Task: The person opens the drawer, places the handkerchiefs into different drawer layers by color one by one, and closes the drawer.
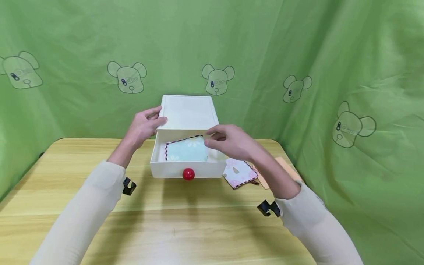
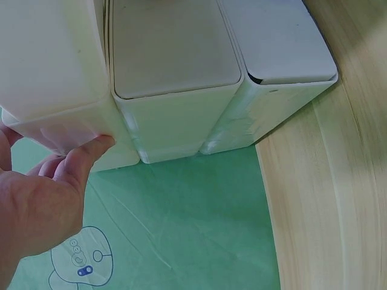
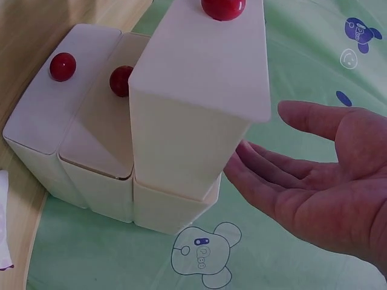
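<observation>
A white drawer cabinet [image 1: 188, 110] stands at the back of the table with its top drawer [image 1: 169, 170] pulled out by a red knob [image 1: 188, 174]. Inside that drawer lies a folded light-blue cloth [image 1: 185, 150] with a dark checked edging. My left hand [image 1: 144, 125] grips the cabinet's upper left edge, thumb on top and fingers against the side wall [image 2: 175, 124]. Over the drawer's right side is my right hand [image 1: 230, 139], fingers extended. In the right wrist view its fingers [image 3: 272, 193] appear beside the drawer wall, holding nothing visible.
Right of the cabinet, a pink-and-white patterned cloth [image 1: 238, 171] with checked edging lies on the wooden table [image 1: 185, 235]. Beyond it is an orange sheet-like piece [image 1: 286, 167], partly behind my right arm. Two lower drawers show red knobs [image 3: 63, 66]. Green curtain [image 1: 258, 44] surrounds the table.
</observation>
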Action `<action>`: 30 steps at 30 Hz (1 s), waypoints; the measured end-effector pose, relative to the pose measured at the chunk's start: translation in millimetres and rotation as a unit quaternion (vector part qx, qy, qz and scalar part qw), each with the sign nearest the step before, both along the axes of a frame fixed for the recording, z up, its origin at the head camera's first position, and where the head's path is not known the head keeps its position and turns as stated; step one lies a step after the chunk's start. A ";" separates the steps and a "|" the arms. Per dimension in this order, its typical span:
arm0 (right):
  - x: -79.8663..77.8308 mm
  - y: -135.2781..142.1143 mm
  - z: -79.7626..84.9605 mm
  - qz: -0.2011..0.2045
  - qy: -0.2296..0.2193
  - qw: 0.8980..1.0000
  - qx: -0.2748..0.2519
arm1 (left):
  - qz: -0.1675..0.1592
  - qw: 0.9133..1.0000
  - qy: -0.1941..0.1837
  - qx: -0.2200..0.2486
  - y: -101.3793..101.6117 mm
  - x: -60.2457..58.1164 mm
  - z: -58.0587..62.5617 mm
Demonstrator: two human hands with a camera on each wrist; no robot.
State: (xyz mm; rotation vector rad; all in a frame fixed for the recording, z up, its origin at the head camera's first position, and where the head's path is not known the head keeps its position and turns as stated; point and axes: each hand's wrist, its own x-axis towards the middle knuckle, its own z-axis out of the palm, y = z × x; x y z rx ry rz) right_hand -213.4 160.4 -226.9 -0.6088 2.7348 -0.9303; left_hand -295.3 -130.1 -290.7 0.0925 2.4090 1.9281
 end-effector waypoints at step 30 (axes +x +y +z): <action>15.1 23.5 -6.9 -0.009 0.004 1.000 -0.009 | -0.006 1.000 0.002 0.008 -0.8 -1.2 -1.3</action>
